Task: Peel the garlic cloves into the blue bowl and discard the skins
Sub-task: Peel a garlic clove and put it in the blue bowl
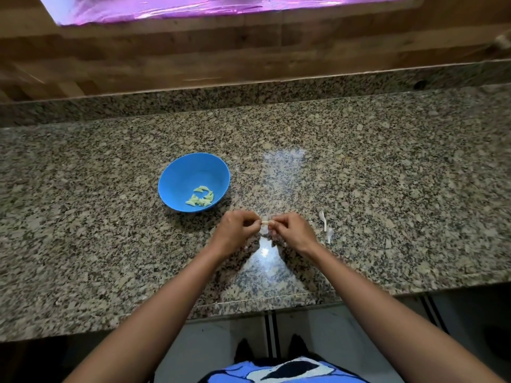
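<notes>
Just above the front part of the counter [387, 175], both hands are on one clove [265, 223]. Left hand [235, 230] pinches its left end with curled fingertips and right hand [293, 230] pinches the right end the same way, so neither hand is free. The clove's long axis runs left-to-right between the two hands, pretty much level. Both tips are buried under fingers, so can't say which end is the pointy one. Something pale and thin sits right below it between the hands, looks like skin but it's too blurry to be sure. So that's one clove in hand, not in the bowl. Going outward, just right of the right hand there are two skin scraps [323, 219] lying on the counter. One is long and curved, the other is shorter and nearer the edge, and they're close together, both running roughly front-to-back. Up and left of the left hand is one blue bowl [181, 175], upright, near the hands but not touching them. Peeled cloves [200, 198] are piled in its near-right side, about ten I'd say, but they overlap so no exact count, and they point every which way. Two bare forearms come in from the bottom, and a wood wall [249, 51] runs behind the counter.
</notes>
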Demonstrator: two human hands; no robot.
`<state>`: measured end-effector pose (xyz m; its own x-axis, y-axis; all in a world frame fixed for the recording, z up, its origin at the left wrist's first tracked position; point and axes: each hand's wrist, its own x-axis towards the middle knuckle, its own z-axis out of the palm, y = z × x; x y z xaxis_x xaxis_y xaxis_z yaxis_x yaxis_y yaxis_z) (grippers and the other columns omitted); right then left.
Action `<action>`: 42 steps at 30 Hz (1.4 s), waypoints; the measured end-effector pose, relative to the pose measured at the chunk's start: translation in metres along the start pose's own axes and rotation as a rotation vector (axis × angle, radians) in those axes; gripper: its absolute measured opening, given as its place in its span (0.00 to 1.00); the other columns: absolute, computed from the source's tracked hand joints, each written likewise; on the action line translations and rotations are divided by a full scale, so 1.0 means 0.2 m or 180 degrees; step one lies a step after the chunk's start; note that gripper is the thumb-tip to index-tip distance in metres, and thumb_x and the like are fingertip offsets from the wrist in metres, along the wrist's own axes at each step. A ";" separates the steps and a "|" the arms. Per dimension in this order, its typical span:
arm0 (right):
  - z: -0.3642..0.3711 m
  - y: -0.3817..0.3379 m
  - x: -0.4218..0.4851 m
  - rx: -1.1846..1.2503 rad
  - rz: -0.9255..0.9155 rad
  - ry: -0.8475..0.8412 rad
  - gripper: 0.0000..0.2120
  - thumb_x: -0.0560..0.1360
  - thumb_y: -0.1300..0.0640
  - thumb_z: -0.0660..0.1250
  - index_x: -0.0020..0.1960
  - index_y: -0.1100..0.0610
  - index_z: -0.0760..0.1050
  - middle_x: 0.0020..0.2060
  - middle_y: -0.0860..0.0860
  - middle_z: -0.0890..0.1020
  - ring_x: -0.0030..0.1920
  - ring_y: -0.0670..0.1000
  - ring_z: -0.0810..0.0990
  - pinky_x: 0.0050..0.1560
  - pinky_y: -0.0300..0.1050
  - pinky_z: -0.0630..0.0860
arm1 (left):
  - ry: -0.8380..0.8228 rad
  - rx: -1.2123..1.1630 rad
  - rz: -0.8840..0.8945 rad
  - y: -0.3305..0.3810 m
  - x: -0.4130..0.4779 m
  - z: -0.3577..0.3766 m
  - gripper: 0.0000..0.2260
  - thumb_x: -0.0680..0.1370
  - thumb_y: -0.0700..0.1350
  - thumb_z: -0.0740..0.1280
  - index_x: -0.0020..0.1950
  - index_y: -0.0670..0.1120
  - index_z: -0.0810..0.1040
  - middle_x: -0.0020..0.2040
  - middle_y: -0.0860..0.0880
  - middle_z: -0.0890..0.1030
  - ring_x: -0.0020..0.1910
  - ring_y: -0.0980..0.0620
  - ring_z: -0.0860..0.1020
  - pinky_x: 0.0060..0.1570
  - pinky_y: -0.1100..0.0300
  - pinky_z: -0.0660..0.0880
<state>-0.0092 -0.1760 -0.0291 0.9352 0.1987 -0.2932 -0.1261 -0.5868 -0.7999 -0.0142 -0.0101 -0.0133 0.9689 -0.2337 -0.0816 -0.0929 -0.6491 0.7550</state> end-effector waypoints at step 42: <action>0.06 0.01 -0.06 0.0782 0.0116 -0.0189 0.10 0.78 0.57 0.63 0.53 0.60 0.79 0.41 0.53 0.84 0.28 0.44 0.76 0.30 0.38 0.74 | 0.0559 0.0017 -0.0433 -0.04 -0.10 0.05 0.03 0.74 0.40 0.69 0.41 0.45 0.81 0.33 0.53 0.79 0.30 0.62 0.73 0.30 0.75 0.68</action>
<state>-0.0236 -0.1700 -0.0327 0.9084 0.2307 -0.3487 -0.2429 -0.3876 -0.8893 -0.0353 -0.0087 -0.0243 0.9976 -0.0143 -0.0677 0.0407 -0.6700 0.7413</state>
